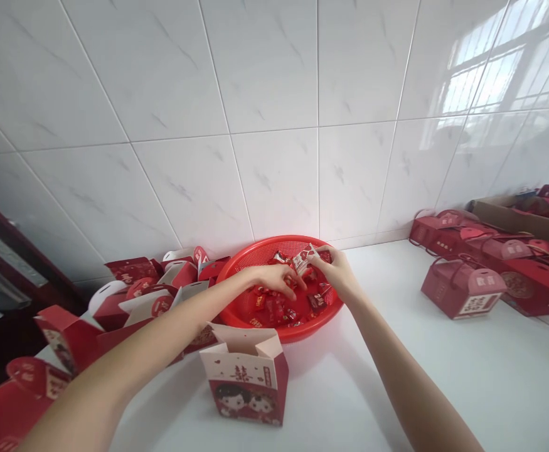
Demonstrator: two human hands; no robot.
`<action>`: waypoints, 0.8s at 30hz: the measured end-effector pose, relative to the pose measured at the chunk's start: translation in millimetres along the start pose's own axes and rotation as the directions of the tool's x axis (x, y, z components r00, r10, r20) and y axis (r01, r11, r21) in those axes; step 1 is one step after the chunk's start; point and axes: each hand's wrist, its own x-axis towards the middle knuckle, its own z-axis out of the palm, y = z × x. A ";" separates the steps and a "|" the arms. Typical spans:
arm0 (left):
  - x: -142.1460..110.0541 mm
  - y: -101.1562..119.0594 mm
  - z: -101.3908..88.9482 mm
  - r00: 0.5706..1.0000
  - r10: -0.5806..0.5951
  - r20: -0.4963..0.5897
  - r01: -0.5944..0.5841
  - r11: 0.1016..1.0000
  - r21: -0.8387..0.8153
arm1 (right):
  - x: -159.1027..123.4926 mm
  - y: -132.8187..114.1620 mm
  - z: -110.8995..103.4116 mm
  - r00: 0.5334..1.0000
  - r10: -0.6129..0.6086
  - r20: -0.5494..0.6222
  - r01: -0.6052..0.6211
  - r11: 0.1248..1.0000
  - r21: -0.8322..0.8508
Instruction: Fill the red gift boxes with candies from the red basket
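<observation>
A red plastic basket (236, 314) holds a loose layer of candies in red wrappers (274, 311). Over the middle of it, my left hand (277, 278) reaches down with its fingers curved and apart, nothing visible between them. My right hand (334, 269) is at the basket's right side, its thumb and fingers closed on a white-and-red wrapped candy (303, 258). In front of the basket stands an upright red and cream gift box (248, 383) with a cartoon couple printed on it. Its top is open; its inside bottom is hidden.
Several open red gift boxes (133, 301) crowd the left side of the white table (349, 389), partly under my left forearm. At the right stand a closed box with a handle (462, 285), more red boxes (495, 251) and a cardboard carton (514, 216). A tiled wall (274, 176) rises behind.
</observation>
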 end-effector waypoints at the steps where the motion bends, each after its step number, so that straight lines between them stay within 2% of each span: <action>1: -0.8 2.1 3.3 0.992 0.020 0.121 -0.014 0.999 -0.049 | 0.5 1.1 -0.3 1.000 0.001 -0.003 -0.001 1.000 0.000; 3: -0.7 3.9 13.4 0.943 0.030 0.332 0.004 0.995 -0.101 | 1.7 3.4 -0.8 1.000 0.003 -0.005 -0.003 1.000 -0.002; 4: 0.0 2.9 18.2 0.930 0.012 0.367 0.022 0.996 -0.089 | 2.2 4.3 -0.8 1.000 0.003 -0.006 -0.003 1.000 -0.001; 6: 1.8 -3.6 22.7 0.961 -0.034 0.276 0.046 0.998 -0.036 | 2.7 5.1 -0.6 1.000 0.001 -0.010 -0.001 1.000 0.004; 8: 2.7 -13.6 17.6 0.994 -0.067 0.087 0.066 0.998 0.012 | 2.5 4.4 0.2 1.000 -0.006 -0.022 0.006 1.000 0.016; 10: 2.5 -21.5 5.7 0.993 -0.084 -0.081 0.088 0.995 0.047 | 2.0 2.9 1.2 0.999 -0.016 -0.047 0.018 0.999 0.035; 12: 2.0 -21.7 -5.2 0.986 -0.063 -0.155 0.072 0.996 0.052 | 1.4 1.4 1.9 0.997 -0.022 -0.080 0.026 0.998 0.056; 14: 3.3 -12.7 -7.8 0.989 -0.008 -0.145 0.012 1.000 0.027 | 1.1 0.5 2.1 0.994 -0.017 -0.109 0.025 0.997 0.073; 16: 8.5 1.2 0.0 0.994 0.073 -0.080 -0.075 0.997 -0.022 | 0.9 0.2 1.8 0.992 -0.007 -0.123 0.018 0.996 0.084; 18: 17.5 12.8 14.0 0.983 0.173 0.060 -0.167 0.982 -0.093 | 0.6 0.0 1.4 0.993 0.002 -0.120 0.009 0.996 0.093; 19: 22.7 15.8 20.9 0.981 0.158 0.112 -0.149 0.985 -0.090 | 0.4 -0.1 1.3 0.993 0.006 -0.115 0.005 0.995 0.096; 21: 32.1 14.4 30.0 0.990 0.078 0.115 -0.073 0.996 -0.047 | -0.2 -0.4 1.1 0.995 0.010 -0.104 0.000 0.995 0.101; 24: 36.6 -3.3 26.6 0.999 -0.026 -0.018 0.026 1.000 -0.007 | -0.7 -1.0 1.2 0.996 0.009 -0.091 0.000 0.995 0.102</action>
